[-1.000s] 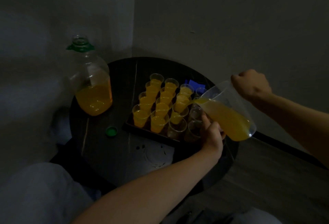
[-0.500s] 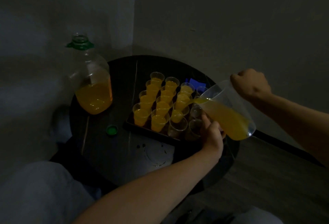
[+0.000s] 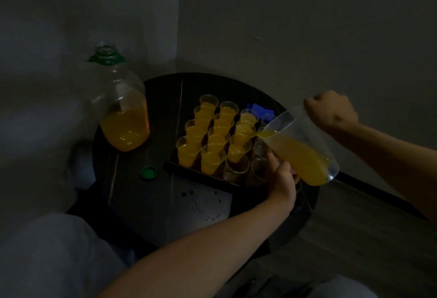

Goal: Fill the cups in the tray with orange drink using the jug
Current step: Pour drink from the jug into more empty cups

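head view: tilted jug (image 3: 305, 132) streams orange drink (image 3: 303, 164) into a cup (image 3: 239, 152).

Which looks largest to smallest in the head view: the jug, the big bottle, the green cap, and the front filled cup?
1. big bottle, clearly tallest.
2. jug, held nearer the camera, so its gap to the bottle is unsure.
3. front filled cup.
4. green cap, smallest.

Bottle (image 3: 120, 118) crowds table (image 3: 146, 203) left; cap (image 3: 149, 172) beside tray (image 3: 189, 172); room nearside.
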### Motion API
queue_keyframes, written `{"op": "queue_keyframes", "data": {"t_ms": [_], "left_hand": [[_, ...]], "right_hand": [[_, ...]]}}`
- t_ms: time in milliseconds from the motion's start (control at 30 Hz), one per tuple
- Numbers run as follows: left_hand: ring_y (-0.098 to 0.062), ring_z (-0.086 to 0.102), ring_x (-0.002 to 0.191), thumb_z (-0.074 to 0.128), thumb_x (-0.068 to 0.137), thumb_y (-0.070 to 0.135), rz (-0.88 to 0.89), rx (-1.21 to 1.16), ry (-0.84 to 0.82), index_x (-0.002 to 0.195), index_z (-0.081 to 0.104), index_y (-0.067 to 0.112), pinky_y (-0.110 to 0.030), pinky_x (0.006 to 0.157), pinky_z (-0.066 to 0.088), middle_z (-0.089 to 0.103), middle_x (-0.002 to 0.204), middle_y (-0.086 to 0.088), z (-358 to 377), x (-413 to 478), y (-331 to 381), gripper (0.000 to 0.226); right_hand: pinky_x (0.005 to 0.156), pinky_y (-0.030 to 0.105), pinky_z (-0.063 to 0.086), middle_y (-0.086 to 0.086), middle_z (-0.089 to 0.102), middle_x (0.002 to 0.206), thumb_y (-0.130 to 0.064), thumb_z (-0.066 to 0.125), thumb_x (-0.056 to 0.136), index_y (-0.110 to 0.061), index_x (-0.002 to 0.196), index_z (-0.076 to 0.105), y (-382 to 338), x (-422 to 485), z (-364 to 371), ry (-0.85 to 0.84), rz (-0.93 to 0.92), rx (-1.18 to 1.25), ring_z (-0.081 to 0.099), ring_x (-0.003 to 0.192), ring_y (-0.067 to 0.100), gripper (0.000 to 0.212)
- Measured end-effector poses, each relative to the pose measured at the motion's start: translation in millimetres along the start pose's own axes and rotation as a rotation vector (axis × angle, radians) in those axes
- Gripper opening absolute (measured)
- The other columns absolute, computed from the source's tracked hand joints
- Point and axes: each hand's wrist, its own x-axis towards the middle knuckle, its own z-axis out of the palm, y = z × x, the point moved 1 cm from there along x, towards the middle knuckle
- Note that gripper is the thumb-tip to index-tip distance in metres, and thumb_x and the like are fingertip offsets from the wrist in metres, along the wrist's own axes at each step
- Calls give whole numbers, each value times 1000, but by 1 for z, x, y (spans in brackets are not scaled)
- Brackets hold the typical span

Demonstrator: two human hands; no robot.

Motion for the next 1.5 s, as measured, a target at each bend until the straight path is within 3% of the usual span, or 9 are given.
{"op": "queue_keyframes", "data": {"t_ms": [100, 267, 500, 700, 833, 1000, 1200, 1367, 1500], "left_hand": [[-20, 55, 102, 33, 104, 6, -5, -17, 15, 157, 21, 34, -46, 105, 46, 51, 131, -18, 2, 1, -1, 61], [-18, 56, 99, 33, 103, 4, -6, -12, 15, 157, 22, 34, -44, 99, 48, 52, 126, -14, 1, 3, 0, 63], [-34, 49, 129, 34, 103, 6, 0, -26, -2, 157, 19, 38, -49, 108, 45, 44, 148, -21, 0, 3, -1, 65], [-25, 52, 121, 34, 98, -2, 3, -23, -18, 158, 18, 38, -49, 108, 44, 44, 146, -8, 0, 0, 5, 73], [-32, 45, 133, 35, 94, -3, 4, -17, -22, 158, 19, 39, -54, 111, 41, 40, 151, -10, -1, 1, 6, 78], [-32, 44, 135, 34, 92, -5, 22, -19, -29, 158, 17, 37, -52, 112, 40, 39, 152, -10, -3, -4, 11, 80], [-27, 47, 131, 46, 74, 11, 96, -46, -36, 154, 22, 46, -56, 111, 41, 42, 149, -4, -10, -15, 12, 90], [-24, 49, 126, 37, 88, -6, 91, -65, -11, 156, 20, 39, -48, 104, 48, 41, 150, -6, -14, -23, 10, 83], [-23, 51, 120, 37, 89, -8, 83, -76, 0, 155, 21, 37, -44, 96, 51, 41, 148, -7, -15, -32, 5, 81]], "right_hand": [[51, 24, 36, 10, 57, 72, -31, 42, 102, -9, 77, 58, -1, 1, 0, -5, -10, 12, 50, 57, 20, 37], [51, 23, 34, 11, 57, 73, -32, 42, 102, -9, 78, 57, 1, 4, -2, -17, -1, 10, 50, 57, 21, 37], [53, 25, 36, 14, 59, 79, -31, 42, 102, -5, 86, 61, 1, 4, -3, -22, 0, 12, 51, 61, 22, 35], [52, 24, 36, 13, 57, 77, -32, 42, 103, -8, 77, 57, 2, 3, -4, -21, 6, 42, 49, 59, 21, 38], [54, 26, 40, 14, 60, 81, -33, 42, 103, -5, 86, 62, 3, 1, -5, -17, 15, 61, 53, 63, 22, 37], [53, 23, 36, 14, 55, 75, -29, 43, 101, -3, 80, 60, 3, -1, -6, 17, 8, 75, 46, 58, 20, 38], [53, 23, 34, 13, 51, 73, -27, 43, 101, -3, 78, 57, 0, -9, -7, 4, -17, 108, 42, 56, 19, 36], [54, 26, 36, 13, 52, 71, -25, 43, 101, -2, 74, 57, 0, -20, -8, -28, -44, 157, 44, 58, 21, 38], [57, 31, 39, 15, 56, 71, -28, 44, 100, -3, 72, 58, 2, -25, -5, -49, -51, 152, 49, 60, 24, 40]]}}
